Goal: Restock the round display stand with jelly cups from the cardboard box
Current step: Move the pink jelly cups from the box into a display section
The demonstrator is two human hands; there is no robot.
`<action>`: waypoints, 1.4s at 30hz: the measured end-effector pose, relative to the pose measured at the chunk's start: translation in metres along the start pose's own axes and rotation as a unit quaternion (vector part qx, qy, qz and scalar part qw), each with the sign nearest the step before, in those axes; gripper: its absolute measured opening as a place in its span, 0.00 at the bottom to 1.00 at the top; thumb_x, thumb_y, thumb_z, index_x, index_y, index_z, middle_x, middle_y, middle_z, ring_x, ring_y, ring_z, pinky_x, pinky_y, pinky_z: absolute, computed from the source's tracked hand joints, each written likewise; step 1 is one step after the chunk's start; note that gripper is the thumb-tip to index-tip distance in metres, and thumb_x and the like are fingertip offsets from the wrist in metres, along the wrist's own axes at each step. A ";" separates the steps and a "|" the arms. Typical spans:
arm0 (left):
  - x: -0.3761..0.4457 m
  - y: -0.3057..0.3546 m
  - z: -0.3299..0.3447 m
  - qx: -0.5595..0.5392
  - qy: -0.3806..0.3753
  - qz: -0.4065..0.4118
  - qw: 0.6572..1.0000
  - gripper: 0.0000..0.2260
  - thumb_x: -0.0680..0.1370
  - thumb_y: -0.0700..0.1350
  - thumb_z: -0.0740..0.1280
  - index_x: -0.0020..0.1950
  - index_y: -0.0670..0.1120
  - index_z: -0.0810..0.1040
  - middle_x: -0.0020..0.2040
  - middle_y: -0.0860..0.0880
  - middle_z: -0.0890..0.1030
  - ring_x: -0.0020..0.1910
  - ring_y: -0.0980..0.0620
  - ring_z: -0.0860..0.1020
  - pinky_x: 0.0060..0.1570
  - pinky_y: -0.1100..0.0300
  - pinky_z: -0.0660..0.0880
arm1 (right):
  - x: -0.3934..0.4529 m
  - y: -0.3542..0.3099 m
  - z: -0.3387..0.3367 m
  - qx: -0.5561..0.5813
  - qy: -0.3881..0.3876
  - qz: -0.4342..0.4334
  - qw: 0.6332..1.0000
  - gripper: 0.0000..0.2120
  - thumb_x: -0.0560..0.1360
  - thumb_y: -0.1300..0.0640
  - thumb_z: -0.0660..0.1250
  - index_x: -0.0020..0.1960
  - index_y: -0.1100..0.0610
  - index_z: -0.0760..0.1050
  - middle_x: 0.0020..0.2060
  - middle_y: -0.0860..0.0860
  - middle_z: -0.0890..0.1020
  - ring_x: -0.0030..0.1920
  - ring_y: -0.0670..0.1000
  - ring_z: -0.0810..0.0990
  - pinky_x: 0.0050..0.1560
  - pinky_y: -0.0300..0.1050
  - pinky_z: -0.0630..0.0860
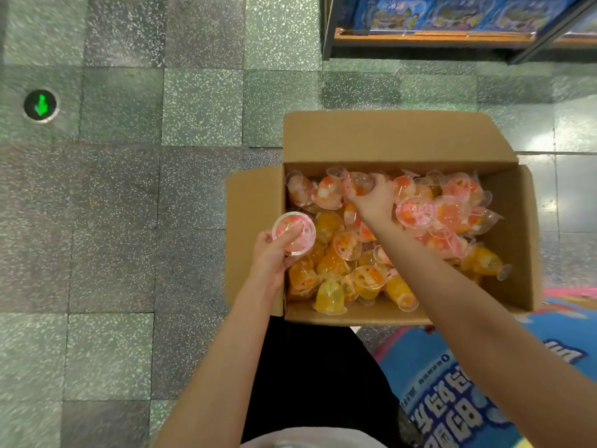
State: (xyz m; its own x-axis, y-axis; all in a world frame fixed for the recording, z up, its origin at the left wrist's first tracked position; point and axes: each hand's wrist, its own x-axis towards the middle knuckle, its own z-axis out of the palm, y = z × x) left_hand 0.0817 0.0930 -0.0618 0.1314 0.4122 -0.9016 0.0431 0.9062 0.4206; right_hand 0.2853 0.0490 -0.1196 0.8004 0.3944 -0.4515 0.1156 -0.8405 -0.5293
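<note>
Clear plastic jelly cups (381, 240) of orange and yellow fruit fill the open brown cardboard box (381, 137) on the speckled terrazzo floor (129, 189). At the box's near-left corner the left hand (269, 257) holds a pink-lidded cup (293, 233), grip closed round it. The right hand (371, 197) reaches to the far wall, grip curled on another cup (360, 182). Lifting it straight up, gripped by the rim, should keep neighbours from tumbling. The blue round display stand (468, 392) is near the box's right corner.

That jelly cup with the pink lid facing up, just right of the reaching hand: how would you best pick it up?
Grip the jelly cup by its round lid rim, coming from above. It lies on top of the pile in the cardboard box with its lid up, so the rim is exposed while neighbours crowd its body.
</note>
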 end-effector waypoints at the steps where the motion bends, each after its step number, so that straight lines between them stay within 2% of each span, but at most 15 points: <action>1: 0.000 -0.001 0.000 0.006 -0.001 0.000 1.000 0.20 0.69 0.39 0.76 0.54 0.43 0.69 0.56 0.41 0.78 0.54 0.42 0.81 0.43 0.51 0.82 | -0.008 -0.001 -0.003 0.008 0.021 -0.010 1.000 0.32 0.68 0.49 0.75 0.68 0.58 0.69 0.64 0.56 0.73 0.63 0.54 0.73 0.57 0.39 0.68; 3: -0.001 -0.004 -0.002 0.019 -0.003 -0.002 1.000 0.21 0.69 0.40 0.77 0.56 0.43 0.69 0.58 0.41 0.78 0.55 0.42 0.80 0.51 0.46 0.80 | -0.025 -0.002 -0.010 0.037 0.046 -0.036 0.998 0.32 0.69 0.53 0.75 0.70 0.57 0.69 0.66 0.53 0.70 0.65 0.50 0.71 0.58 0.31 0.62; 5: -0.004 -0.004 -0.002 0.024 -0.009 -0.003 1.000 0.22 0.70 0.41 0.76 0.58 0.42 0.70 0.57 0.42 0.78 0.55 0.43 0.80 0.50 0.50 0.81 | -0.049 -0.004 -0.022 0.075 0.068 -0.070 0.992 0.33 0.69 0.56 0.74 0.71 0.55 0.68 0.67 0.50 0.69 0.65 0.44 0.67 0.60 0.26 0.60; 8: -0.011 -0.006 0.001 0.016 -0.029 -0.003 0.999 0.22 0.71 0.43 0.75 0.60 0.42 0.70 0.56 0.43 0.79 0.56 0.44 0.80 0.48 0.53 0.80 | -0.085 -0.004 -0.043 0.214 0.074 -0.050 0.973 0.29 0.70 0.52 0.75 0.69 0.50 0.70 0.65 0.45 0.71 0.63 0.41 0.70 0.60 0.30 0.69; 11: -0.023 -0.008 0.004 0.029 -0.056 0.004 0.998 0.24 0.71 0.42 0.75 0.63 0.42 0.70 0.57 0.43 0.78 0.55 0.45 0.80 0.45 0.54 0.81 | -0.123 0.007 -0.059 0.383 0.026 0.035 0.923 0.20 0.72 0.57 0.73 0.61 0.49 0.71 0.60 0.46 0.76 0.60 0.46 0.76 0.51 0.33 0.77; 13: -0.031 -0.012 0.005 0.031 -0.092 0.005 0.995 0.25 0.71 0.42 0.75 0.64 0.42 0.70 0.59 0.43 0.78 0.55 0.46 0.80 0.45 0.55 0.80 | -0.148 0.022 -0.061 0.466 0.013 0.097 0.880 0.21 0.74 0.57 0.71 0.64 0.54 0.70 0.64 0.51 0.75 0.60 0.49 0.77 0.48 0.37 0.79; 17: -0.051 -0.025 0.004 0.034 -0.150 0.003 0.988 0.23 0.72 0.40 0.74 0.64 0.42 0.70 0.59 0.42 0.79 0.52 0.48 0.81 0.40 0.57 0.80 | -0.200 0.045 -0.056 0.644 0.052 0.165 0.745 0.20 0.79 0.64 0.62 0.69 0.69 0.66 0.59 0.64 0.78 0.55 0.55 0.80 0.59 0.56 0.77; 19: -0.063 -0.039 0.000 0.059 -0.185 0.009 0.981 0.25 0.71 0.40 0.74 0.66 0.43 0.70 0.60 0.42 0.79 0.51 0.48 0.81 0.40 0.57 0.79 | -0.227 0.057 -0.055 0.689 0.088 0.190 0.693 0.17 0.81 0.63 0.60 0.67 0.70 0.68 0.60 0.66 0.76 0.54 0.57 0.80 0.58 0.55 0.78; 24: -0.098 -0.094 -0.016 0.117 -0.265 -0.001 0.957 0.23 0.72 0.39 0.73 0.65 0.47 0.73 0.60 0.45 0.80 0.56 0.46 0.80 0.44 0.56 0.80 | -0.311 0.090 -0.058 0.723 0.192 0.143 0.648 0.09 0.79 0.63 0.61 0.58 0.64 0.75 0.53 0.61 0.80 0.49 0.55 0.82 0.63 0.61 0.73; 28: -0.133 -0.156 -0.032 0.220 -0.318 -0.037 0.921 0.19 0.74 0.40 0.71 0.64 0.49 0.74 0.61 0.43 0.78 0.55 0.46 0.79 0.41 0.58 0.80 | -0.394 0.120 -0.058 0.734 0.285 0.088 0.610 0.17 0.79 0.55 0.63 0.64 0.63 0.72 0.63 0.63 0.74 0.56 0.55 0.80 0.53 0.48 0.80; 31: -0.168 -0.205 -0.043 0.299 -0.352 -0.074 0.884 0.26 0.73 0.42 0.73 0.69 0.47 0.70 0.63 0.44 0.76 0.58 0.47 0.78 0.38 0.58 0.79 | -0.450 0.151 -0.057 0.760 0.352 0.128 0.531 0.17 0.81 0.65 0.55 0.68 0.66 0.67 0.59 0.64 0.76 0.53 0.57 0.82 0.49 0.46 0.81; 35: -0.213 -0.275 -0.064 0.404 -0.394 -0.119 0.817 0.18 0.75 0.41 0.69 0.65 0.46 0.73 0.60 0.44 0.78 0.51 0.49 0.79 0.40 0.57 0.79 | -0.520 0.199 -0.043 0.776 0.464 0.163 0.394 0.19 0.78 0.67 0.56 0.68 0.68 0.67 0.58 0.63 0.77 0.59 0.62 0.78 0.44 0.48 0.82; 37: -0.235 -0.310 -0.076 0.432 -0.421 -0.146 0.784 0.25 0.71 0.41 0.71 0.68 0.44 0.73 0.61 0.42 0.77 0.49 0.47 0.79 0.34 0.58 0.79 | -0.558 0.224 -0.035 0.784 0.497 0.142 0.343 0.19 0.76 0.67 0.57 0.65 0.69 0.69 0.53 0.62 0.77 0.55 0.61 0.78 0.43 0.48 0.82; 40: -0.268 -0.361 -0.099 0.466 -0.449 -0.183 0.740 0.35 0.62 0.43 0.72 0.69 0.44 0.71 0.58 0.42 0.77 0.46 0.47 0.78 0.31 0.60 0.78 | -0.616 0.260 -0.028 0.772 0.521 0.116 0.345 0.15 0.75 0.61 0.61 0.61 0.61 0.70 0.53 0.60 0.76 0.55 0.57 0.75 0.49 0.46 0.78; 42: -0.289 -0.396 -0.119 0.480 -0.466 -0.199 0.717 0.24 0.69 0.41 0.71 0.65 0.45 0.75 0.55 0.43 0.78 0.46 0.48 0.79 0.33 0.60 0.78 | -0.656 0.280 -0.027 0.742 0.542 0.099 0.381 0.16 0.73 0.57 0.66 0.58 0.60 0.70 0.50 0.58 0.77 0.52 0.54 0.77 0.49 0.44 0.76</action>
State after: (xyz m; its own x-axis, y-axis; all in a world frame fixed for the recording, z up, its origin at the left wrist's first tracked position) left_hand -0.0914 -0.3739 0.0203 0.5046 -0.5069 -0.6989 0.8629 0.2683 0.4283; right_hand -0.1910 -0.4551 0.0481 0.5721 -0.6843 -0.4522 0.1738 0.6399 -0.7485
